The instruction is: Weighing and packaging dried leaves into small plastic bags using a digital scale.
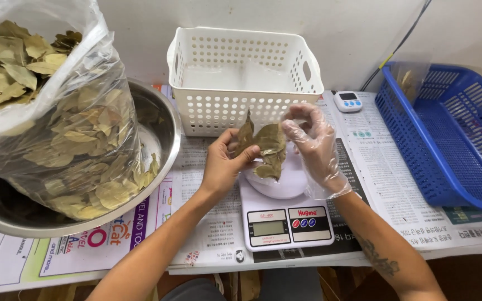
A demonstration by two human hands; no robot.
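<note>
My left hand [222, 163], bare, pinches a small bunch of dried bay leaves [264, 146] just above a white bowl [287, 181] that sits on a white digital scale [285, 222]. My right hand [313, 146], in a clear plastic glove, touches the same leaves from the right, fingers curled near their top. Both hands hover in front of a white perforated basket [235, 78].
A large clear bag full of dried leaves [46, 111] stands in a steel basin [163, 128] at the left. A blue plastic basket [453, 139] lies at the right. A small white timer [348, 101] sits behind. Newspaper [386, 184] covers the table.
</note>
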